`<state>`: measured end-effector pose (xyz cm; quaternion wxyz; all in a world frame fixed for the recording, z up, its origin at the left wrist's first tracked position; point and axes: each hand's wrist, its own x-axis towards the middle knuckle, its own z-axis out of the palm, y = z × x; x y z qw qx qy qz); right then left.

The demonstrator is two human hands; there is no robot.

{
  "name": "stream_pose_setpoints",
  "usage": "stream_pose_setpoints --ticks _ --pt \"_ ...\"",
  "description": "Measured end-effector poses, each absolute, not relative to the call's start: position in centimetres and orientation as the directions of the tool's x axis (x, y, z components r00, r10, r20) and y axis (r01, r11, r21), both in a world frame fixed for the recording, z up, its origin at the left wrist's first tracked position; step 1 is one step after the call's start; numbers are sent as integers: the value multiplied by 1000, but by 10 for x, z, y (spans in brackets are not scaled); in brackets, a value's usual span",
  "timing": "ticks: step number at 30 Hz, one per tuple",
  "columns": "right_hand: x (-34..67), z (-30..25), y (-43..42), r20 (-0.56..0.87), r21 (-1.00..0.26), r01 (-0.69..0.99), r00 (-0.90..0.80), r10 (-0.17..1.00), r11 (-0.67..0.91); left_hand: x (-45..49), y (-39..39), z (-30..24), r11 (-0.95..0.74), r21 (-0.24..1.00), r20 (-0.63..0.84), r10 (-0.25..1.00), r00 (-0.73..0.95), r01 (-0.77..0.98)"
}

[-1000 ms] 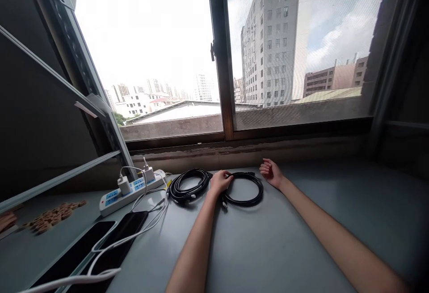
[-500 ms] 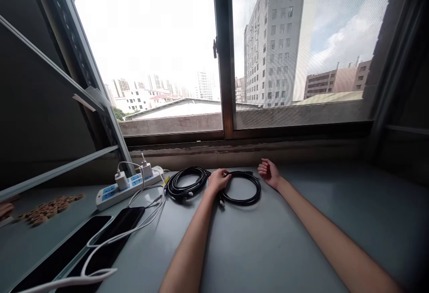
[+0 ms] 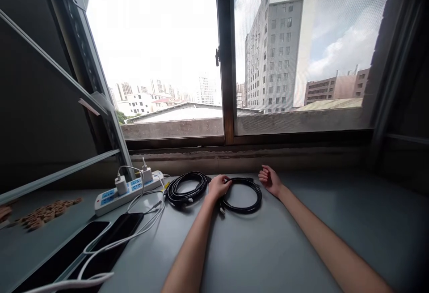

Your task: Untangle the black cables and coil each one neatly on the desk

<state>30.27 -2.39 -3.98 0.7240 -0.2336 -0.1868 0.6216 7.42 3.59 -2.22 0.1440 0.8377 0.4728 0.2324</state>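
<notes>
A coiled black cable (image 3: 243,211) lies on the grey table in front of me, with a light-coloured plug end at its lower left. My left hand (image 3: 219,186) is on the upper left of this loop, its fingers closed round the cable; the fingertips are partly hidden. To the right of the loop, apart from it, my right hand (image 3: 270,180) rests on its side with the fingers curled loosely inward and nothing visible in them. A second, thicker coil of black cable (image 3: 172,190) lies just left of my left hand, showing a small metal-looking connector.
A white power strip (image 3: 100,208) with two plugged-in chargers (image 3: 121,185) stands at the left. White cables (image 3: 152,223) run over dark flat devices (image 3: 129,228). Small brown pieces (image 3: 47,214) lie further left, near part of another person's hand (image 3: 4,213). A window sill borders the back.
The whole view has shifted slightly, so the table and hands sit a little lower in the picture. Both hands keep their places beside and on the loop.
</notes>
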Motion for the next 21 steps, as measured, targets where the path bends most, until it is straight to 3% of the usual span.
stream_pose_setpoints --ticks 21 --pt "302 -41 -22 -20 -574 -811 152 988 113 74 34 -21 -501 464 240 865 440 731"
